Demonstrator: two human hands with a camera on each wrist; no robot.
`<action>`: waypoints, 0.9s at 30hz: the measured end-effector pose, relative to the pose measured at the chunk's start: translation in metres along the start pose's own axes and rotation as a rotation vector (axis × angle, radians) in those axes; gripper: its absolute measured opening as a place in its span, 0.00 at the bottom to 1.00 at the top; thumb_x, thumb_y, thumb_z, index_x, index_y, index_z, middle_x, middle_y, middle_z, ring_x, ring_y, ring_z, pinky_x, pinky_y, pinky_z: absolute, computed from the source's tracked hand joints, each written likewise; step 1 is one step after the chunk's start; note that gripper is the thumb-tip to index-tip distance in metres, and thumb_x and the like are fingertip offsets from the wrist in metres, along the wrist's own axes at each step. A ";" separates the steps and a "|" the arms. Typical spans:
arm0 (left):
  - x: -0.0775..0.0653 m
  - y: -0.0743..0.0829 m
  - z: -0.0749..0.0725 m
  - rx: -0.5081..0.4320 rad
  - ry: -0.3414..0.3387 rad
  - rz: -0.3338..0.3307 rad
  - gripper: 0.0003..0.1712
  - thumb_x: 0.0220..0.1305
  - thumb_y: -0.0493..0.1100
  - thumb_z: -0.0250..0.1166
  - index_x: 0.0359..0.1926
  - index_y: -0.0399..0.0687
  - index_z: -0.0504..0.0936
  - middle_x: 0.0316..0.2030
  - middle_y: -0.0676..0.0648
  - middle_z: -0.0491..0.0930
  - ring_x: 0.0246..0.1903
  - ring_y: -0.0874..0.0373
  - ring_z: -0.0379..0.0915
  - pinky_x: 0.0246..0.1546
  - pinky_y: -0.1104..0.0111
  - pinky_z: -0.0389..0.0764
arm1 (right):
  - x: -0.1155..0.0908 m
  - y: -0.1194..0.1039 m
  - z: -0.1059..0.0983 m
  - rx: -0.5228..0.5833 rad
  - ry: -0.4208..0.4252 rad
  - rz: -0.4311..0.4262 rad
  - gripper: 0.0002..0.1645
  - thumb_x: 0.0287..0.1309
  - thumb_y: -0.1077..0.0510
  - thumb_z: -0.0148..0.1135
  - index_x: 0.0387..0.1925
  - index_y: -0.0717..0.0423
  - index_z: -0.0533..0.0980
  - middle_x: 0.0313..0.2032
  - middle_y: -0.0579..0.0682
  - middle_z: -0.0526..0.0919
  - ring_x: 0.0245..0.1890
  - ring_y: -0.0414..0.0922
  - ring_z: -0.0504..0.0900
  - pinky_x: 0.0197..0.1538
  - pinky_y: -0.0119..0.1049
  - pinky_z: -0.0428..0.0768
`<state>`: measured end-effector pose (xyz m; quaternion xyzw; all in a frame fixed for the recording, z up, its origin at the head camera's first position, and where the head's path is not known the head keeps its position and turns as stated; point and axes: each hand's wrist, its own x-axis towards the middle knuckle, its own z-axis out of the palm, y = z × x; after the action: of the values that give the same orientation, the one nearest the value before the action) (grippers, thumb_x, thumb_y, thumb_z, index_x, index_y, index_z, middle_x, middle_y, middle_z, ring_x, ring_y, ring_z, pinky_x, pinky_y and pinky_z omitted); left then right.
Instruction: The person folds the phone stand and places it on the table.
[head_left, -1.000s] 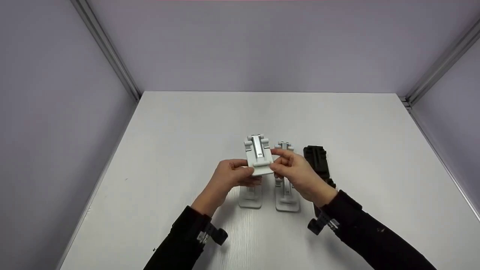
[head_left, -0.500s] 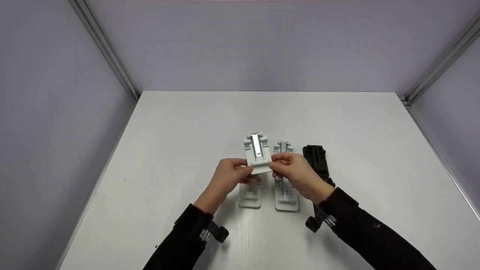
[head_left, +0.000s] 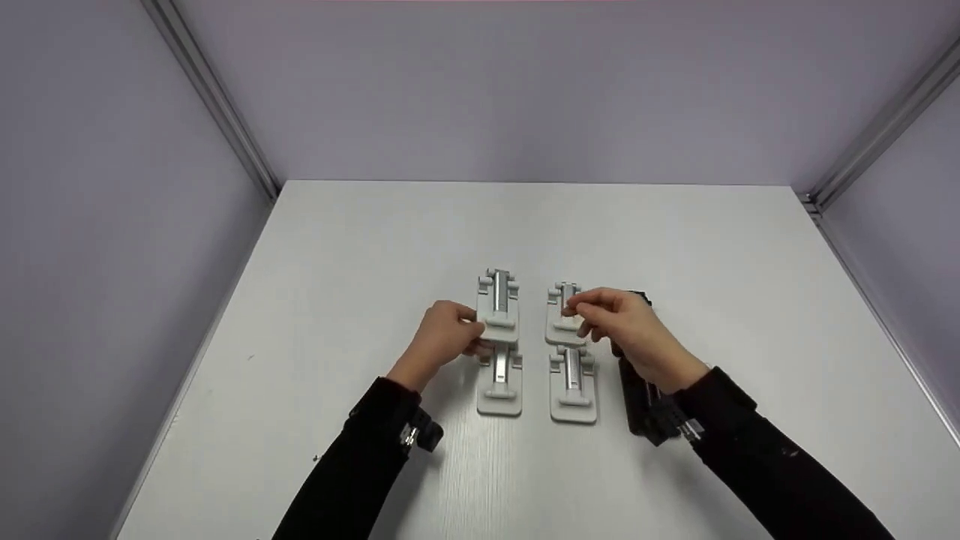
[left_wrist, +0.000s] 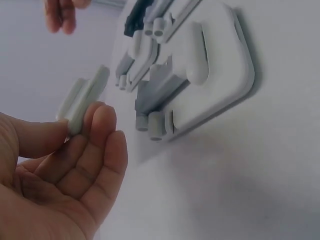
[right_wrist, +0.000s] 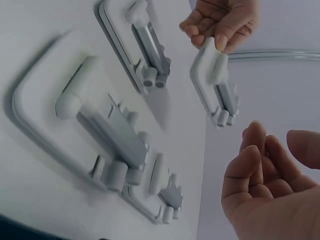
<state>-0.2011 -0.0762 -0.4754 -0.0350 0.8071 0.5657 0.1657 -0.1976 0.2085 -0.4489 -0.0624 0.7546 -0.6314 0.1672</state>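
My left hand (head_left: 442, 334) pinches a folded white phone stand (head_left: 498, 304) by its near left edge, thumb on top and fingers beneath. A silver arm runs along the stand, which is held above the table in the right wrist view. Just nearer lies another white phone stand (head_left: 500, 401), overlapped by the held one in the head view. My right hand (head_left: 626, 326) hovers with loosely bent fingers and nothing between them, over the far stand (head_left: 559, 326) of the right-hand white pair. The near one (head_left: 574, 409) of that pair lies flat.
Black folded stands (head_left: 637, 397) lie to the right, partly hidden under my right hand and wrist. The white table (head_left: 360, 247) meets pale walls (head_left: 480, 90) at the back and sides.
My right hand has let go of the held phone stand and moved right. My left hand has brought that stand slightly left and straightened it in line with the one nearer.
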 end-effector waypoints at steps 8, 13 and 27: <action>0.013 0.000 -0.002 0.190 0.066 -0.008 0.19 0.69 0.34 0.59 0.55 0.24 0.80 0.30 0.40 0.87 0.25 0.58 0.85 0.28 0.71 0.83 | -0.005 -0.001 -0.027 0.023 0.075 -0.007 0.20 0.72 0.55 0.62 0.55 0.67 0.78 0.50 0.54 0.86 0.35 0.41 0.81 0.41 0.32 0.81; 0.019 -0.003 -0.002 0.234 0.097 0.006 0.14 0.69 0.34 0.59 0.46 0.26 0.86 0.26 0.43 0.87 0.24 0.58 0.84 0.27 0.70 0.83 | -0.008 0.000 -0.033 0.004 0.083 -0.037 0.21 0.72 0.53 0.62 0.54 0.69 0.78 0.45 0.48 0.86 0.35 0.40 0.81 0.41 0.33 0.81; 0.028 -0.014 0.017 0.429 0.174 0.080 0.21 0.66 0.34 0.61 0.14 0.43 0.75 0.13 0.52 0.69 0.14 0.60 0.59 0.18 0.70 0.62 | -0.015 0.012 -0.053 -0.018 0.108 -0.038 0.26 0.73 0.50 0.61 0.56 0.70 0.76 0.49 0.52 0.86 0.37 0.42 0.81 0.43 0.33 0.80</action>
<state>-0.2200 -0.0621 -0.5016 -0.0158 0.9207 0.3824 0.0767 -0.1994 0.2646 -0.4502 -0.0439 0.7668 -0.6302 0.1136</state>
